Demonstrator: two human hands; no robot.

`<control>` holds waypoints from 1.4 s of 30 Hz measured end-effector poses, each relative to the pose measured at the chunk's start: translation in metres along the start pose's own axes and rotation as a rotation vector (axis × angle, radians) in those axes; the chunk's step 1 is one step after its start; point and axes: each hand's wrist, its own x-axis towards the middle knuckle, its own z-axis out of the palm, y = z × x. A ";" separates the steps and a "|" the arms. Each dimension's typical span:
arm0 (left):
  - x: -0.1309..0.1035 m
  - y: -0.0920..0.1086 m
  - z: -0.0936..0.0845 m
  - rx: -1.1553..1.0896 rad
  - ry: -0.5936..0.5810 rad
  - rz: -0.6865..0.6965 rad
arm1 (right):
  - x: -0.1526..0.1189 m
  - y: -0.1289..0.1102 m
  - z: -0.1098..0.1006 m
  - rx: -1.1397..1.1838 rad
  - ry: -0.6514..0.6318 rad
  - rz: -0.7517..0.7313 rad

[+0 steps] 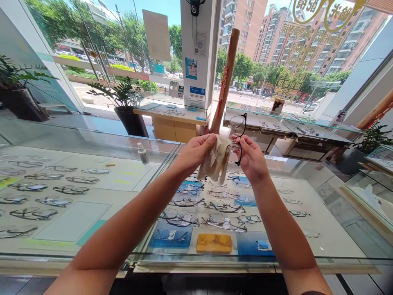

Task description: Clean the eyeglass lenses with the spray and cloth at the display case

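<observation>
Above the glass counter, my left hand (198, 152) is closed on a pale beige cleaning cloth (215, 164) that hangs down from the fingers. My right hand (252, 159) pinches a pair of eyeglasses (245, 125) with a dark frame, held up on edge so one lens is at the top. The cloth's right edge meets the eyeglasses near the right fingertips; whether it wraps a lens is hidden there. A small white bottle (142, 153) with a dark label stands on the counter, left of my hands.
Below my hands is a glass display case (331, 229) with several rows of eyeglasses (222, 205) inside. An orange-yellow block (214, 243) lies near its front. Another case (72, 143) extends left. Beyond are a wooden post (229, 73), potted plants (130, 116) and large windows.
</observation>
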 end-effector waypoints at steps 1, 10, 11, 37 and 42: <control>-0.001 -0.002 0.002 0.007 -0.029 -0.011 | 0.000 0.001 0.001 0.021 -0.001 0.005; -0.013 -0.015 0.031 -0.024 -0.020 0.012 | -0.006 0.012 0.017 0.087 -0.007 0.033; -0.014 -0.015 0.034 -0.040 0.014 0.020 | -0.007 0.014 0.019 0.092 -0.006 0.040; -0.011 -0.021 0.030 0.177 0.148 0.146 | -0.010 0.015 0.024 0.103 0.013 0.053; -0.003 -0.012 0.014 0.137 0.139 0.109 | -0.006 0.010 0.016 0.058 0.016 0.005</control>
